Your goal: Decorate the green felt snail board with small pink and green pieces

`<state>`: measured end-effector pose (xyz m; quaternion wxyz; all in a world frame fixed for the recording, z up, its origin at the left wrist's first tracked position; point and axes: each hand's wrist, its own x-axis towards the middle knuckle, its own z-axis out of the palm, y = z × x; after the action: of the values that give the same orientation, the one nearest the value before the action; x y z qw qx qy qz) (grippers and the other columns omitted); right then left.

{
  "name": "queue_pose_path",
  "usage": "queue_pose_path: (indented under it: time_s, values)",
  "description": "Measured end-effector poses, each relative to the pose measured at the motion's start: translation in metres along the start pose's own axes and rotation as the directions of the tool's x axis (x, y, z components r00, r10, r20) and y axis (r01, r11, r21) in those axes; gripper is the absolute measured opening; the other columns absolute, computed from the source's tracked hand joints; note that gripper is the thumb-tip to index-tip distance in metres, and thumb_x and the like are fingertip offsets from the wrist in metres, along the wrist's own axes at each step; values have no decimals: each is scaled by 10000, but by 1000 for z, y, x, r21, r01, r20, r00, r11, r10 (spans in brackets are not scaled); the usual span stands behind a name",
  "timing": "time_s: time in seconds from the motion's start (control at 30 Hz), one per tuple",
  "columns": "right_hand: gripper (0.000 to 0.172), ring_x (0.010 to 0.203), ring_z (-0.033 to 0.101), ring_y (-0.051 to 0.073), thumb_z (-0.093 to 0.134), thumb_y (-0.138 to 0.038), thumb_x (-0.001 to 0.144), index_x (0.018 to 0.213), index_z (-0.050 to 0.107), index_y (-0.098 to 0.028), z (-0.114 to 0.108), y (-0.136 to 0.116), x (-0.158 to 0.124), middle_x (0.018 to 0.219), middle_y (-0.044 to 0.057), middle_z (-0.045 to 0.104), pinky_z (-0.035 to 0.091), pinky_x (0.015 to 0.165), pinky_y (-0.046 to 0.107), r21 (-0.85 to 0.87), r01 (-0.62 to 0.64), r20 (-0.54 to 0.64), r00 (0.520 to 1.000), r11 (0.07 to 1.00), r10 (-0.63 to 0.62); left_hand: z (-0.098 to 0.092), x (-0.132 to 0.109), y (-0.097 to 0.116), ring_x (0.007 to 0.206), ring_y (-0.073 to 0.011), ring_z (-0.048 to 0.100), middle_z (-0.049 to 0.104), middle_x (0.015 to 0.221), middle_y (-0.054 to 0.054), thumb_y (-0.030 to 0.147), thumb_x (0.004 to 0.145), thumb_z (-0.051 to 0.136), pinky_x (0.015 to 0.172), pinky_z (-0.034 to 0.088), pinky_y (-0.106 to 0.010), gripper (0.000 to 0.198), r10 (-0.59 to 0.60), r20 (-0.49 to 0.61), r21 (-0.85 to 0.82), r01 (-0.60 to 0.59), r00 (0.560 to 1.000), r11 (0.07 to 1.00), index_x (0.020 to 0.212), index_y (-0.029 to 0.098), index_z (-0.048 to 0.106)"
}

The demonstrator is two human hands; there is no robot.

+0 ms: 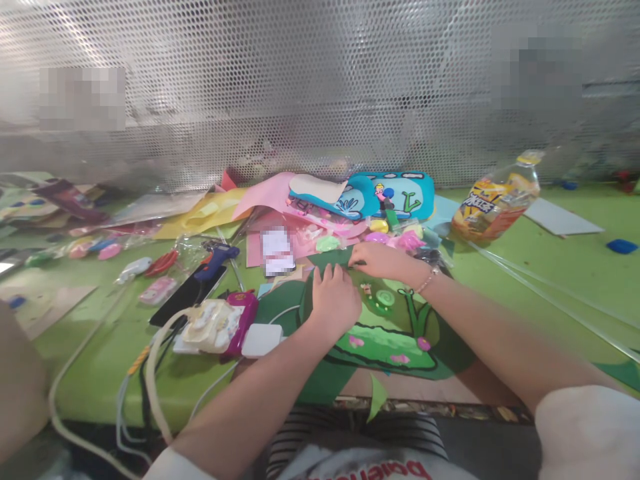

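A green craft picture lies before me, with black outlines, pink flowers, a green plant and a small green spiral on it. My left hand rests palm down on its upper left part, fingers stretched forward and slightly apart. Near its top edge, my right hand is closed with fingertips pressed together at dark green material. Whatever is between those fingertips is too small to make out. Beneath the picture is a dark green sheet. A light green scrap hangs at the table's front edge.
At the right stands a bottle of orange liquid, tilted in view. Left of me are a power strip, a white charger, a phone and a blue glue gun. Blue craft pieces and a pink foam sheet lie behind.
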<state>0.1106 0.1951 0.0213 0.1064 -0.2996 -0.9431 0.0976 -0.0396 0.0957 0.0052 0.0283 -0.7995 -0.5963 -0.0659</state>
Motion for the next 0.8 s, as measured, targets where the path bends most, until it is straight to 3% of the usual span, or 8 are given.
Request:
queue_pose_path:
  time_s: [0.3,0.8]
  values:
    - [179,765,576,175,570,-156,801,850,742,-150,6,-2,0,838,86,662,408,684,277,-75,-9,-20,1000,997,8,0,-2,0,1276,-330,388,488,1349,-171,294,899,318,1088,225,-536,515,8,-16,-6,-8,1000,1000,1316,42,483]
    - [217,782,567,173,543,-147,821,925,734,-159,4,-7,-3,877,86,629,412,693,274,-51,-24,-9,1000,998,24,1,-2,-1,1271,-322,386,501,1332,-175,293,902,321,1087,215,-537,510,16,-19,-18,-16,1000,1000,1313,36,477]
